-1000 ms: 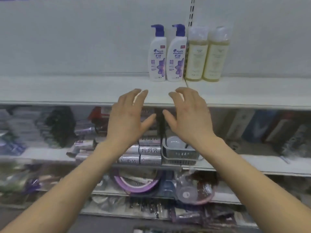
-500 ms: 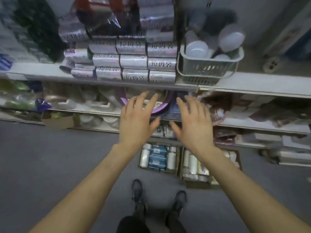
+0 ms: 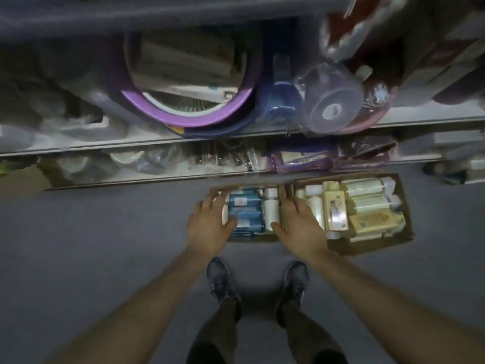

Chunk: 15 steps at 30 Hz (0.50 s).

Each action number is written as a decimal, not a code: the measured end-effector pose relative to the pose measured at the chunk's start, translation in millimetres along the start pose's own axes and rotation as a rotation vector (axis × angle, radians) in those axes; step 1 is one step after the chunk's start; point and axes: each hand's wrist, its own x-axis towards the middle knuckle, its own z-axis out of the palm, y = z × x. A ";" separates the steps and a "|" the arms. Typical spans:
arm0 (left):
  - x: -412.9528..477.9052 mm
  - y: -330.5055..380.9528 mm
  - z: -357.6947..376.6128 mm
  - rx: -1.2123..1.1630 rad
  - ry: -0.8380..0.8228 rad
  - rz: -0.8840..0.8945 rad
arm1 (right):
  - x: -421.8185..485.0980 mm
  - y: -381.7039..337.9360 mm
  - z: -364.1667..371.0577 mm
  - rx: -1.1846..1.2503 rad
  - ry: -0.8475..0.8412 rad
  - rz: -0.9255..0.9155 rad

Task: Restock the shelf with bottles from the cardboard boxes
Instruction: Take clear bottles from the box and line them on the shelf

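Both boxes on the floor (image 3: 105,245) look close to full, with blue bottles (image 3: 245,214) and white bottles (image 3: 271,214) lying packed in the left cardboard box (image 3: 252,238) and pale yellow bottles (image 3: 367,190) in the right cardboard box (image 3: 372,245). Most of the restocking seems left to do. The left hand (image 3: 210,224) and right hand (image 3: 301,224) hover over the left box, fingers spread, holding nothing. The boxes sit against the bottom shelf edge (image 3: 157,177), so the free room is back toward the shoes (image 3: 220,282).
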 end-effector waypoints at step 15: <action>103.9 -174.6 304.1 0.102 -0.274 -0.114 | 153.5 121.7 293.8 0.113 -0.201 0.248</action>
